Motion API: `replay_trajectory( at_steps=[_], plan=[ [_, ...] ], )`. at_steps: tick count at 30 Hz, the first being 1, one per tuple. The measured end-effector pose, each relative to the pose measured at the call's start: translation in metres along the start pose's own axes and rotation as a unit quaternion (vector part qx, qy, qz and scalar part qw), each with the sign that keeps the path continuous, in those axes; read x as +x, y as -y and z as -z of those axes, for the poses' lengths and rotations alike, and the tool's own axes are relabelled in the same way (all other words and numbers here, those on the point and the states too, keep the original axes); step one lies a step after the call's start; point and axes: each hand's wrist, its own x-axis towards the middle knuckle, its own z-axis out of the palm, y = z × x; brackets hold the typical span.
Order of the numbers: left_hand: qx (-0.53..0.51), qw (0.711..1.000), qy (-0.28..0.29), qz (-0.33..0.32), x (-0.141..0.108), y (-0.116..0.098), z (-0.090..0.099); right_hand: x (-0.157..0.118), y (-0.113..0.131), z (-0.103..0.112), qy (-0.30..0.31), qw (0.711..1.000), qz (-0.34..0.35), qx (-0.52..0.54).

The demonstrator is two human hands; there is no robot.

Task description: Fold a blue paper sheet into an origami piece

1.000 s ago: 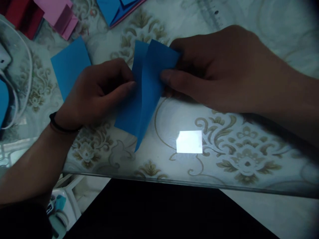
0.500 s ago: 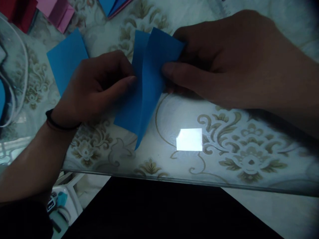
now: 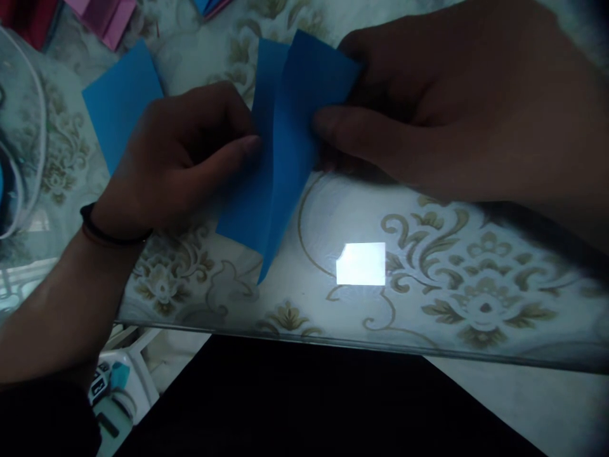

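Note:
A sheet of blue paper [image 3: 292, 120] with a lengthwise crease is held up between my two hands over the table. My left hand [image 3: 185, 155] pinches its left part between thumb and curled fingers. On the other side, my right hand [image 3: 409, 114] grips the right flap, thumb on top and fingers behind, mostly hidden. The flap stands raised at an angle, and its lower end narrows to a point. Another blue paper [image 3: 121, 95] lies flat on the table, partly covered by my left hand.
Folded pink paper [image 3: 107, 19] and red paper [image 3: 31, 19] lie at the far left, with a blue and pink piece [image 3: 209, 6] at the top edge. A white cable [image 3: 42, 127] curves along the left. The flower-patterned table [image 3: 304, 298] ends just before my lap.
The view has shifted slightly, so the far papers sit higher in the picture. Both hands keep their hold on the blue paper, whose shape looks nearly the same.

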Motion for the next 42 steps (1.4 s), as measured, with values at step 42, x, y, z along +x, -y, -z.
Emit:
replay_trajectory(
  at_steps=[42],
  plan=[
    [0.064,0.997,0.023,-0.036,0.0000,0.0079,0.0032,0.0049,0.0046,0.0008,0.023,0.998,-0.023,-0.047]
  ],
)
